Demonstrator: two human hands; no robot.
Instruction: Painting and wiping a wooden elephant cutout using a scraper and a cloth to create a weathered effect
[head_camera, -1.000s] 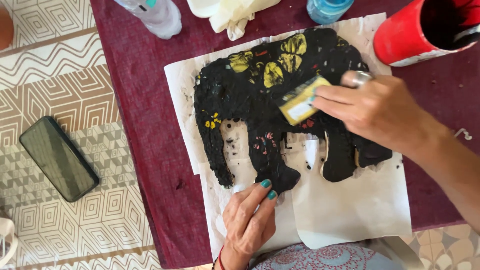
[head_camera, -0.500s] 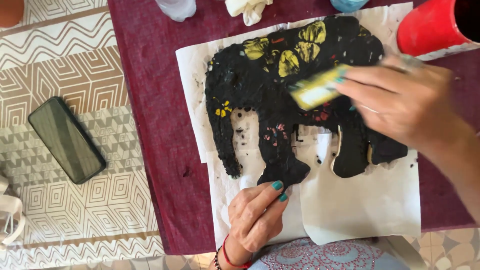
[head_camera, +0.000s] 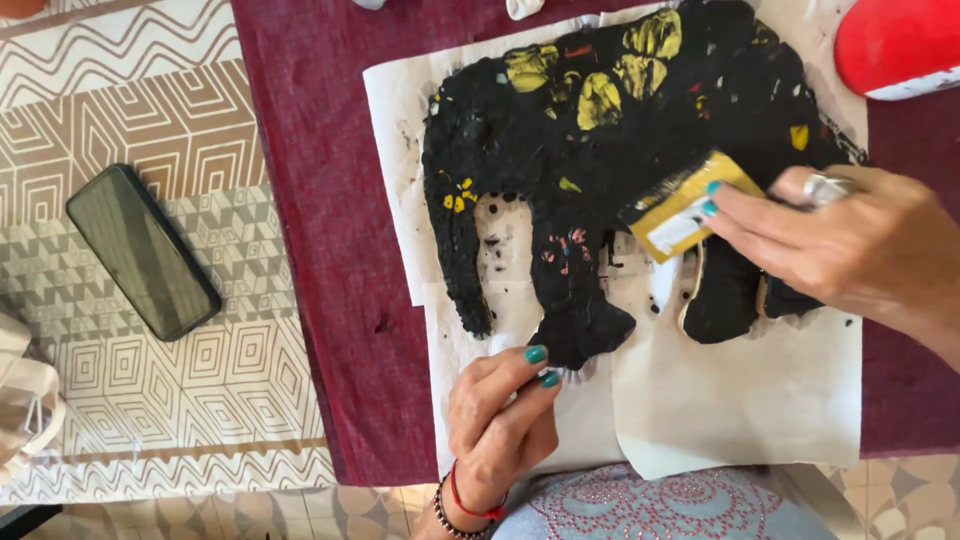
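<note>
Head view, looking down on a table covered by a patterned beige cloth (head_camera: 150, 420) with a dark red cloth (head_camera: 330, 250) laid over its middle. On the red cloth lie overlapping white paper sheets (head_camera: 740, 400), reaching to the cloth's near edge. On the sheets lies a flat elephant-shaped cut-out (head_camera: 600, 170), coated black, with yellow blotches along its upper part and small pink and yellow specks lower down. Its trunk hangs toward the left side of the sheets; its legs point to the near edge.

Right hand (head_camera: 850, 250): fingers closed around a small yellow sponge block (head_camera: 685, 205), pinched between thumb and fingertips. The block's black-smeared end touches the elephant's body near the belly. A ring shows on one finger.

Left hand (head_camera: 500, 415): fingers curled, fingertips pressed down at the elephant's front foot, on the paper at the near edge. It grips nothing; it pins the work flat. Beaded and red bracelets at the wrist.

A dark phone (head_camera: 143, 252) lies face up on the beige cloth, well apart to the left. A red container (head_camera: 895, 45) sits at the far right corner, partly out of view.
</note>
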